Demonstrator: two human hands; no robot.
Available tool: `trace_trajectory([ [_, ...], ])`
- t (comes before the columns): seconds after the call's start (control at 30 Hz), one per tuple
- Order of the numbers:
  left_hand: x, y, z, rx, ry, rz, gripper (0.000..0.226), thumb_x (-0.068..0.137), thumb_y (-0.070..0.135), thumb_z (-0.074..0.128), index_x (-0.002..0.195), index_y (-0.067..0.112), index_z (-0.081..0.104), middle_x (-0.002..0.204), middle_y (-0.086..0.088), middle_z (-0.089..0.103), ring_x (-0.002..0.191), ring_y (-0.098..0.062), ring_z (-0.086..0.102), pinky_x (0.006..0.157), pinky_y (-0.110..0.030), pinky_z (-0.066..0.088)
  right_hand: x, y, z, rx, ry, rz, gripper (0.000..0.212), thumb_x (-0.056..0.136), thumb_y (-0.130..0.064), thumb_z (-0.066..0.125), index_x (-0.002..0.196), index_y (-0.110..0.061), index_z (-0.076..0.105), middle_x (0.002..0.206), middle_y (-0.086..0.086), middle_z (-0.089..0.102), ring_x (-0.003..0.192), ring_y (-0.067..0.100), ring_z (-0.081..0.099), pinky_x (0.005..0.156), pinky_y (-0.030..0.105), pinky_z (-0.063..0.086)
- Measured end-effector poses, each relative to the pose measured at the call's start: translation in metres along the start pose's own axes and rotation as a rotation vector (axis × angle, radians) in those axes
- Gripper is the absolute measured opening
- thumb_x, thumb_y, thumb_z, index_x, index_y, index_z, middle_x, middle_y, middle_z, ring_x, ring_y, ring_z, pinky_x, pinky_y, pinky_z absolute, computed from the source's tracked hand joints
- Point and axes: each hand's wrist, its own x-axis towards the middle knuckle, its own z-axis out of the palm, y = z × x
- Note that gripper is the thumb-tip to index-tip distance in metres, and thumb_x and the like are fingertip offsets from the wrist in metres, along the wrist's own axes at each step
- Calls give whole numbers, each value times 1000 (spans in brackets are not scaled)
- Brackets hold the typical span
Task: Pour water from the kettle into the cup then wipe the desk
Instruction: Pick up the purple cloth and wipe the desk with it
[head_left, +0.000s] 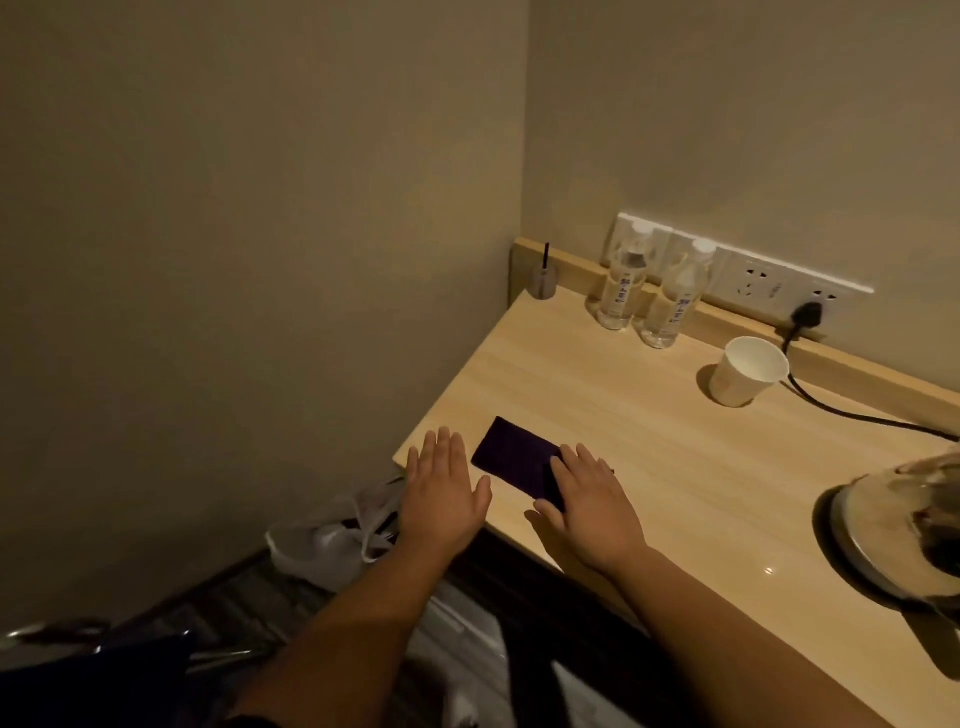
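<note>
A folded dark purple cloth (511, 457) lies near the left front corner of the light wooden desk (623, 426). My right hand (592, 499) rests flat with its fingers on the cloth's near right end. My left hand (447, 488) lies flat and open on the desk just left of the cloth, not touching it. A white paper cup (748, 371) stands upright toward the back right. The glass kettle (914, 530) sits on its round base at the right edge, partly cut off by the frame.
Two clear water bottles (644, 288) stand at the back by the wall sockets (769, 283). A black power cord (852, 410) runs from a plug to the kettle. A small holder with a dark stick (544, 280) sits in the corner. A white plastic bag (332, 535) lies on the floor.
</note>
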Motion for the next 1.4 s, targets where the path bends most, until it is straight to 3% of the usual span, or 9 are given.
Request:
trace_trajectory([
  [0.13,17,-31,2,-33,12,-78,72,97,52,21,151,6,7,160,-14,8,146,-26,0,116,-41,-3,27,-17,5,-51,-9,-29,59,93,-55,32,132,-12,44,138,10,46,125,29,35,103,45,33],
  [0.47,89,-67,35,-256,-75,-288,69,99,48,21,150,3,11,158,-16,14,145,-28,9,116,-41,6,64,-27,42,-92,-190,-29,84,90,-70,6,151,-12,-1,159,9,-9,145,26,-12,116,46,-3],
  [0.63,110,-65,45,-292,-62,-313,62,99,50,17,135,6,41,129,-18,56,112,-36,55,85,-44,46,38,-31,45,-108,-240,-120,100,83,-81,20,149,-8,0,156,13,-7,144,30,-8,116,50,1],
  [0.8,108,-63,46,-233,-20,-300,55,101,45,18,117,5,52,104,-20,66,90,-38,61,67,-38,40,-13,-53,50,-21,-170,-107,75,82,-14,62,148,-6,26,155,15,19,141,33,23,116,49,12],
  [0.87,107,-64,46,-247,-4,-288,54,101,44,18,116,5,53,103,-20,66,90,-38,62,67,-38,40,-26,-60,49,144,-98,-73,73,73,-2,69,141,-6,43,148,14,37,134,31,37,109,50,27],
  [1.0,110,-64,48,-250,-3,-288,53,101,43,16,113,6,52,102,-19,66,89,-39,62,65,-39,38,-19,-55,17,861,-87,362,52,92,-9,58,140,-25,44,139,-4,51,127,12,47,102,15,32],
  [1.13,110,-64,49,-253,-15,-289,53,101,45,17,113,6,51,104,-19,66,91,-39,61,66,-39,38,33,-28,-27,1576,-89,724,26,94,-20,56,118,-23,65,102,9,73,89,27,67,76,35,50],
  [1.27,112,-61,46,-213,-51,-330,53,100,46,18,115,9,52,104,-19,66,93,-39,63,73,-40,47,128,15,-52,1271,98,595,19,94,-35,54,110,-30,63,94,5,71,86,32,65,79,49,51],
  [1.4,106,-59,47,-202,92,-286,44,101,40,33,95,7,61,78,-16,68,70,-34,63,61,-35,48,233,50,-43,699,219,306,43,96,-27,48,139,-24,42,122,6,62,108,29,57,89,41,45],
])
